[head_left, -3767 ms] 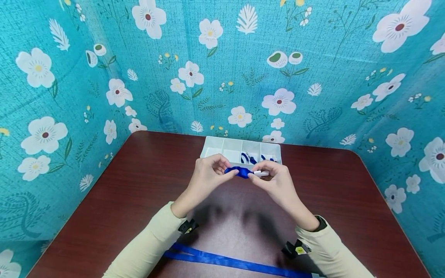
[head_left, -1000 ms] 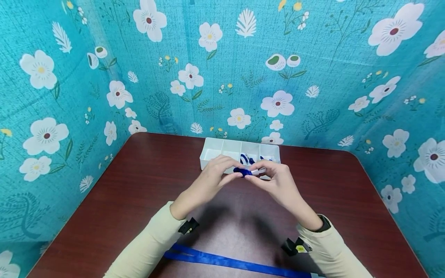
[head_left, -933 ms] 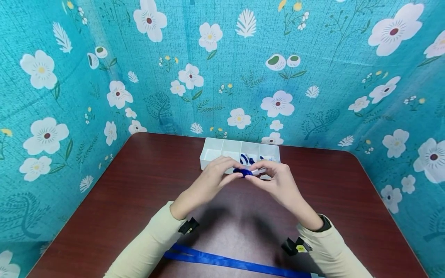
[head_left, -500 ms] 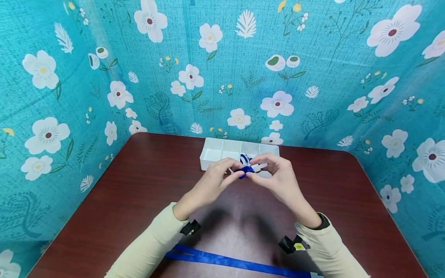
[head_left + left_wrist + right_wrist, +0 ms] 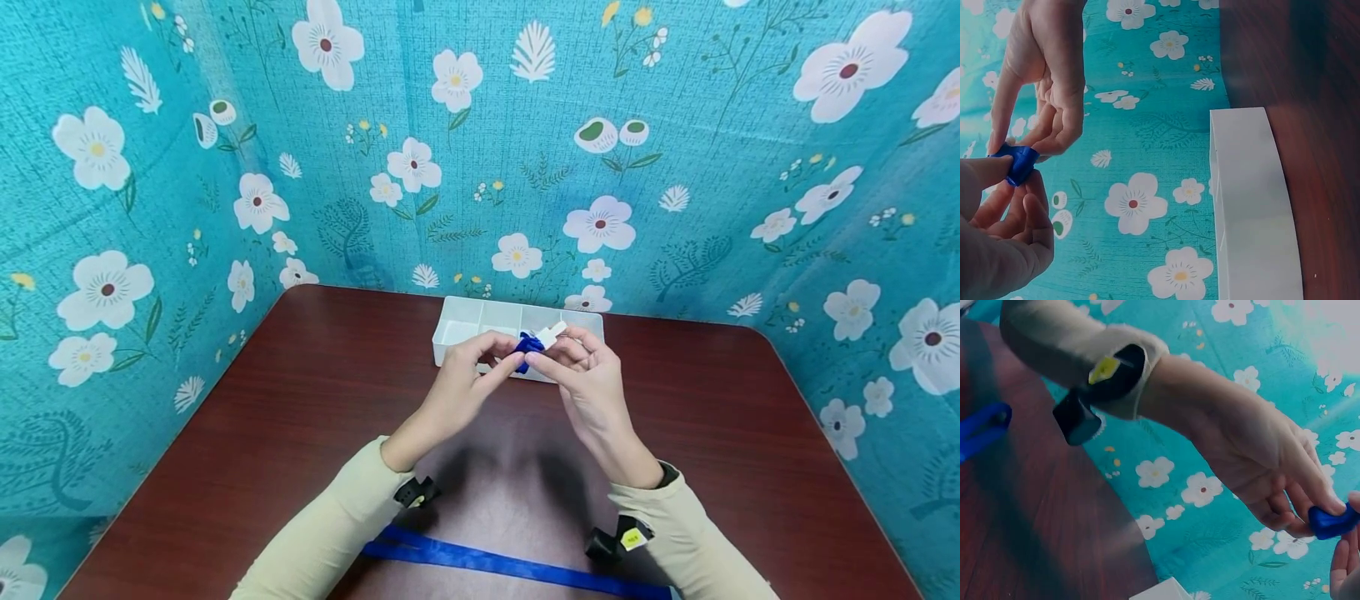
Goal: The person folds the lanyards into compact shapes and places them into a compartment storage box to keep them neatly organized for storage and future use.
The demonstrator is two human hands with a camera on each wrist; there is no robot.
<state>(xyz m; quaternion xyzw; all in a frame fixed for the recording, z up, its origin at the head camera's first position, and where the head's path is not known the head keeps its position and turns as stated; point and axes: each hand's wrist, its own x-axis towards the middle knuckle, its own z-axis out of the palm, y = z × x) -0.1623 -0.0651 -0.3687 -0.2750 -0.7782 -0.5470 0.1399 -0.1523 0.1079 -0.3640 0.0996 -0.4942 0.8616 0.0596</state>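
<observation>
Both hands hold a small folded bundle of shiny blue strap [image 5: 528, 343] over the front of a compartment box. A white plastic piece [image 5: 553, 335] sticks out from the bundle's right side, pointing up and right. My left hand [image 5: 467, 372] pinches the bundle's left part between thumb and fingers. Thumb and fingertips of my right hand [image 5: 591, 379] pinch the other end, near the white piece. In the left wrist view the blue bundle [image 5: 1021, 164] sits between both hands' fingertips. The right wrist view shows the bundle [image 5: 1330, 523] at its right edge.
The white compartment box [image 5: 448, 353] stands at the table's back edge, partly hidden by the hands. A long blue strap [image 5: 480, 558] lies across the table near the front, below the forearms. A flowered teal cloth [image 5: 465, 192] hangs behind the dark red table [image 5: 337, 375].
The blue bundle has become more compact, and its white piece has tilted from pointing right to pointing up and right. My right hand has turned and its wrist has shifted left.
</observation>
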